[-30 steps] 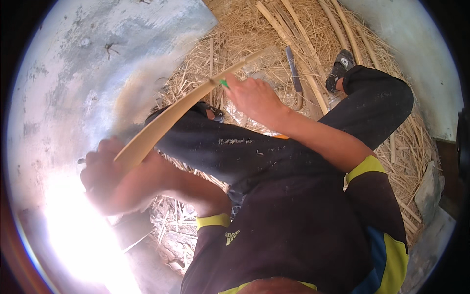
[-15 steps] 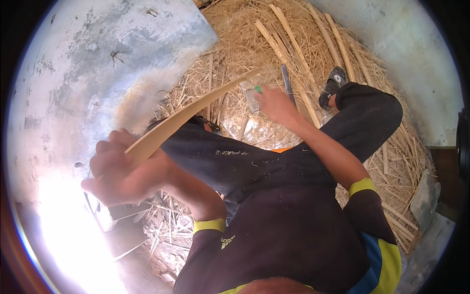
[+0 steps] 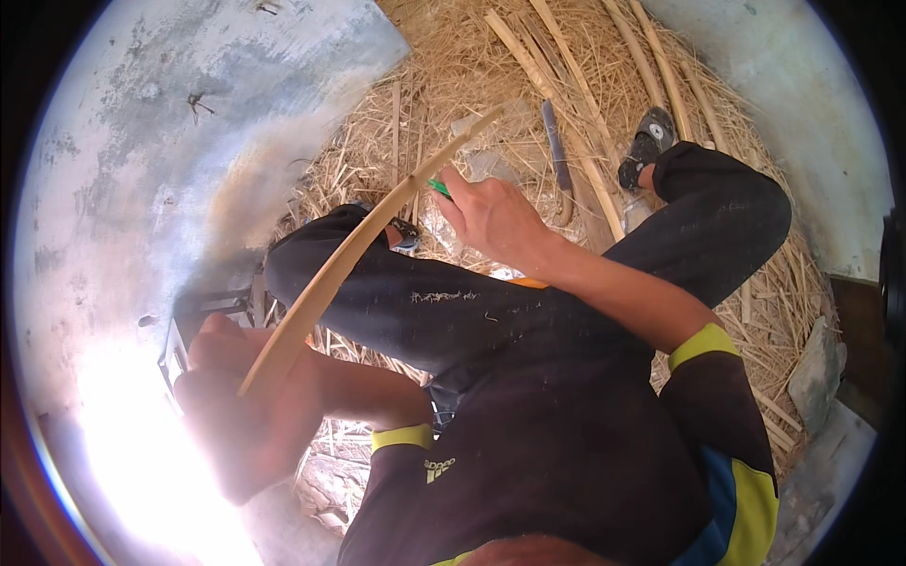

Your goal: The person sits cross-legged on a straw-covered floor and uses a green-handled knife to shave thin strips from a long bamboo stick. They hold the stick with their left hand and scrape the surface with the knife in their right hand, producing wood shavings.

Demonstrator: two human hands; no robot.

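A long, pale, curved bamboo strip (image 3: 332, 274) slants from lower left to upper right across the view. My left hand (image 3: 247, 406), smeared by motion, is closed around its lower end. Over the far half of the strip is my right hand (image 3: 498, 222), fingers bent and closed on a small green object (image 3: 441, 189). Its green end sits right beside the strip, and its kind does not show; whether it touches the strip I cannot tell. The strip's narrow far end rises above the shavings.
Straw-like shavings (image 3: 444, 75) cover the floor between my legs and beyond. A dark-bladed knife (image 3: 554, 141) lies among long split strips (image 3: 590, 94) ahead. Pale walls (image 3: 236, 104) stand on both sides. A stone slab (image 3: 813, 368) leans at the right.
My left hand has moved down, taking the strip's near end with it. My right hand has moved left, bringing the green object up to the strip. The view has shifted slightly.
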